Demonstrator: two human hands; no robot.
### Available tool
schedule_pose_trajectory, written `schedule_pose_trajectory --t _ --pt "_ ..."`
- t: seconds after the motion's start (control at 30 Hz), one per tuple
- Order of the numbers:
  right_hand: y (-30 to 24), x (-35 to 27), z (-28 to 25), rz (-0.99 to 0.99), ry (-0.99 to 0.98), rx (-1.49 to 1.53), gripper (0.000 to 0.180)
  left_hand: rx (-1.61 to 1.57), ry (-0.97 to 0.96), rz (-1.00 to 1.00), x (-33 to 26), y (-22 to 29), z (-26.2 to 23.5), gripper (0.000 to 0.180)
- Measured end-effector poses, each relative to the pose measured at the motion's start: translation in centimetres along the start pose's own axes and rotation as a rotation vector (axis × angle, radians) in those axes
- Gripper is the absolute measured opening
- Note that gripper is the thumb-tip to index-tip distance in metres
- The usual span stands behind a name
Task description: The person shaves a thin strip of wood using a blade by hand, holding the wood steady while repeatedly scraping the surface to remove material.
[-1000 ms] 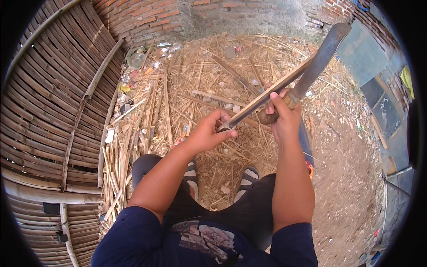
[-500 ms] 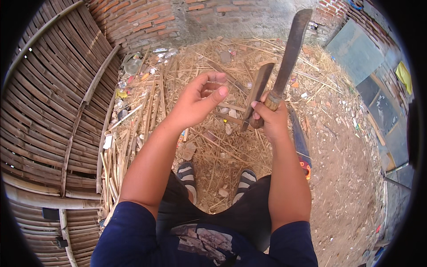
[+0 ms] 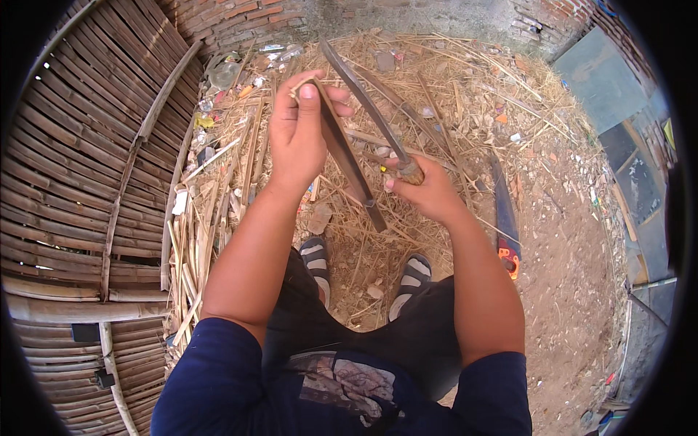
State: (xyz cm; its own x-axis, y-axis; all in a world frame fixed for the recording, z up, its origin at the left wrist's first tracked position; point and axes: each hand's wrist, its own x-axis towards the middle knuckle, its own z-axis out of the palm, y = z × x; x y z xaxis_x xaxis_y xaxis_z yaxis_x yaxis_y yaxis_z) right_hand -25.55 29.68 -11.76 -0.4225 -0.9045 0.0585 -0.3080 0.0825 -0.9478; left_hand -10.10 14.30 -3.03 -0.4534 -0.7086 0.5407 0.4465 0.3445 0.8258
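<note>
My left hand (image 3: 298,138) is closed around the upper end of a split bamboo piece (image 3: 343,151), thumb along its face. The piece is dark brown with a node near its lower end, and slants down to the right in front of my feet. In my right hand (image 3: 430,190) is a machete (image 3: 369,103), gripped by its wooden handle. Its dark blade points up and to the left, apart from the bamboo, with the tip beyond my left fingers.
A handsaw (image 3: 504,196) with an orange handle lies on the dirt to the right. Bamboo strips (image 3: 207,240) are heaped along the slatted bamboo wall (image 3: 87,152) on the left. Straw and rubble cover the ground up to the brick wall (image 3: 240,18). Grey panels (image 3: 603,80) lean at right.
The bamboo piece has passed from my right hand to my left, which was empty. My right hand keeps the machete, whose blade has swung from pointing up-right to up-left.
</note>
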Motion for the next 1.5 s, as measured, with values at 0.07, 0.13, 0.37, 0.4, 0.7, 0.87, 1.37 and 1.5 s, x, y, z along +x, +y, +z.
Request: schedule_pose_trajectory --t 0.07,0.13,0.37,0.4,0.7,0.87,1.37,1.5 --pt "0.9 -0.3 -0.7 0.115 -0.033 -0.075 0.041 -0.103 0.066 -0.026 0.8 -0.8 -2.3 0.032" --pt "1.5 -0.2 -0.9 0.21 -0.038 -0.146 0.043 -0.17 0.135 -0.058 1.5 -1.2 -3.8 0.036" --pt "2.7 1.5 0.7 0.267 -0.056 -0.275 0.05 -0.039 0.247 -0.104 1.1 -8.4 -9.7 0.04" --pt "2.9 1.8 1.0 0.237 -0.053 -0.281 0.05 0.009 0.288 -0.134 1.3 -9.5 -10.0 0.037" --pt "3.1 3.3 7.7 0.53 -0.155 -0.19 0.044 -0.111 0.471 -0.113 2.5 -9.6 -13.2 0.024" --pt "5.7 4.3 14.0 0.326 0.101 -0.067 0.042 -0.07 0.509 -0.077 2.3 -10.1 -12.9 0.024" --pt "11.5 0.3 23.2 0.395 0.086 -0.216 0.039 0.065 0.57 -0.07 1.8 -11.6 -11.8 0.025" --pt "9.2 1.6 22.3 0.275 0.229 -0.109 0.042 0.019 0.56 -0.066 1.9 -11.9 -12.4 0.026"
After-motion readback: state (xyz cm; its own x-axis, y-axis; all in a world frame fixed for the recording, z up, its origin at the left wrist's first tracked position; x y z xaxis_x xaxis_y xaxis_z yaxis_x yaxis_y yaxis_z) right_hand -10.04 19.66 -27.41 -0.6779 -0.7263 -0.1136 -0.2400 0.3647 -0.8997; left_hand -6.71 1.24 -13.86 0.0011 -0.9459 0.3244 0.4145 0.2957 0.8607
